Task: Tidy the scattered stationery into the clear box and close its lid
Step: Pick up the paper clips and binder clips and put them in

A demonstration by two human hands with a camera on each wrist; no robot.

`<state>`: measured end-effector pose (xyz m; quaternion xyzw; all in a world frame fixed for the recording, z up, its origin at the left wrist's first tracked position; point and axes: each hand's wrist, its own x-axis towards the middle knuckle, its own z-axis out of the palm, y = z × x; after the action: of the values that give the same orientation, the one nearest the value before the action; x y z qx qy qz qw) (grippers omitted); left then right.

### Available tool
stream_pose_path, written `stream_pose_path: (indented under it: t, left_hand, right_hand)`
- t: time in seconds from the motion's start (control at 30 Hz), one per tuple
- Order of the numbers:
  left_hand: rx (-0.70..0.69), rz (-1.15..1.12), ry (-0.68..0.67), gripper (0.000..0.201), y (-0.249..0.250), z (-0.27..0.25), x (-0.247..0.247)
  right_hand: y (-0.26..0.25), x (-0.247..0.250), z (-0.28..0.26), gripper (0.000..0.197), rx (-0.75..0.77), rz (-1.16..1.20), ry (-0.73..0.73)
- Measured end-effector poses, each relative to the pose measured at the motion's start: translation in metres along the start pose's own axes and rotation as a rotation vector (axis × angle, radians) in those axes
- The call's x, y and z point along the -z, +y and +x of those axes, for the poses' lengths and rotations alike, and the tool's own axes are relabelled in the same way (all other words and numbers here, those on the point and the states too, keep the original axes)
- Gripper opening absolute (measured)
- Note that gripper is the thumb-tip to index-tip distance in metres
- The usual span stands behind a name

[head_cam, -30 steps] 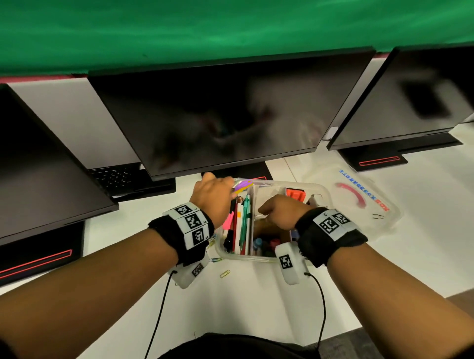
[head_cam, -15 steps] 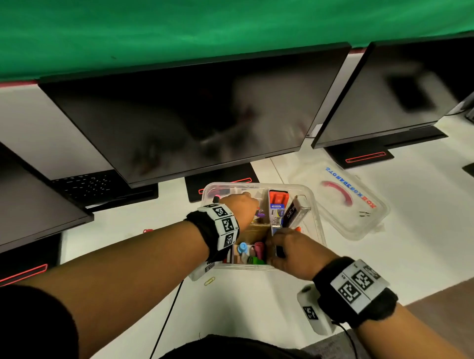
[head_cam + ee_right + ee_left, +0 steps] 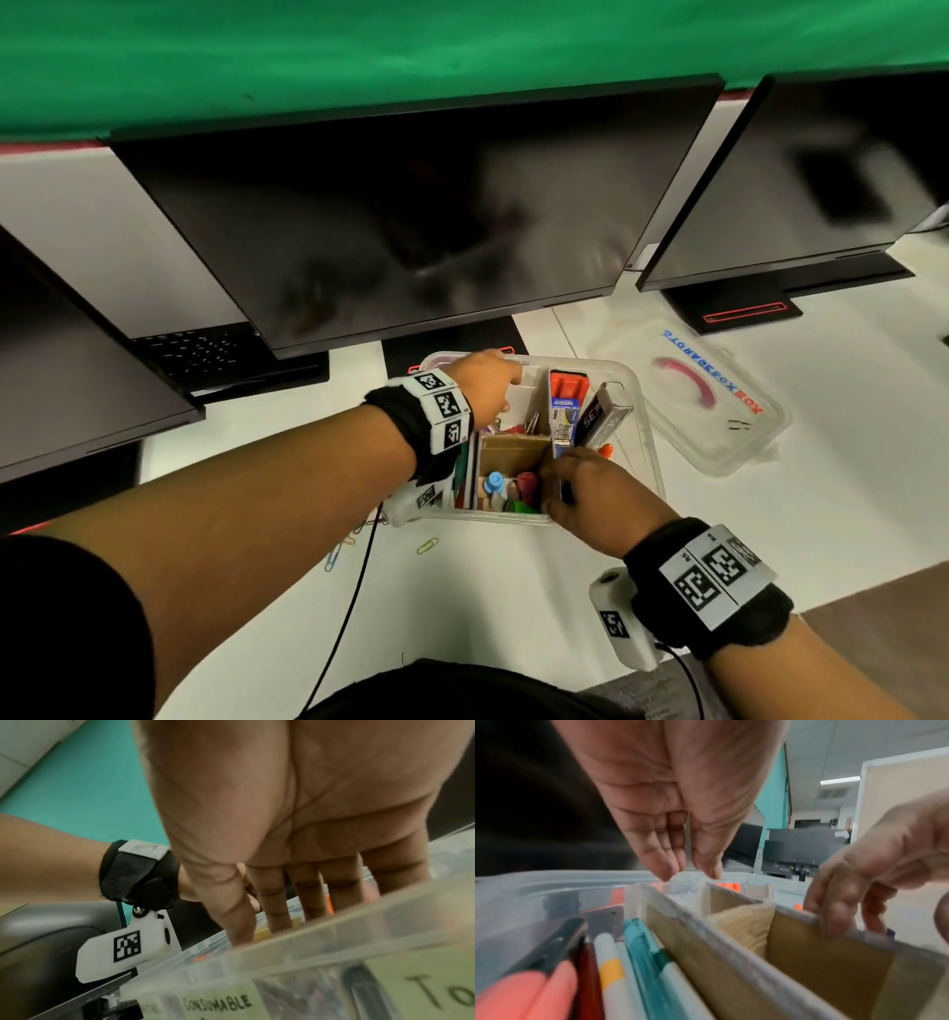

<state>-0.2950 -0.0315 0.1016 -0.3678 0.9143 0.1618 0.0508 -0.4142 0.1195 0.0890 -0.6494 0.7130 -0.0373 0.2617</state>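
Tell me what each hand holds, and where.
Left hand holds nothing, fingers straight above the far rim of the clear box. Right hand grips the cardboard divider by its top edge.

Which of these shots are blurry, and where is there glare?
Head view: monitors smeared, dull reflections on the screens; clear box fairly sharp. Left wrist view: pens soft, close up. Right wrist view: box rim blurred; right hand dim.

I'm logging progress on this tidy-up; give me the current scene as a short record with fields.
container: clear plastic box, open, holding pens and cardboard dividers
lid: clear plastic lid lying off on the white desk, right of the box
left hand: over the box's far left, fingers straight, holding nothing
right hand: fingers on a cardboard divider
still outside: paper clips on the desk
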Motion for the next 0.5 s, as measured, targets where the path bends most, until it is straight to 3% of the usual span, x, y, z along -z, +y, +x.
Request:
stream_pose_path:
  t: [0.17,0.27,0.37,0.5]
  left_hand:
    - [0.094,-0.114,0.114,0.027,-0.045,-0.038,0.020]
    - [0.206,-0.147,0.142,0.025,-0.085,-0.068,0.022]
    - [0.308,-0.143,0.099,0.024,-0.122,-0.100,0.007]
    - [0.381,-0.095,-0.066,0.027,-0.157,-0.131,-0.031]
  right_hand:
    - [-0.023,-0.002,0.009,0.028,0.009,-0.107,0.100]
    - [-0.056,0.002,0.013,0.028,0.125,-0.077,0.120]
    - [-0.095,-0.002,0.016,0.022,0.266,-0.033,0.053]
    - [-0.136,-0.033,0.025,0.029,0.406,-0.084,-0.104]
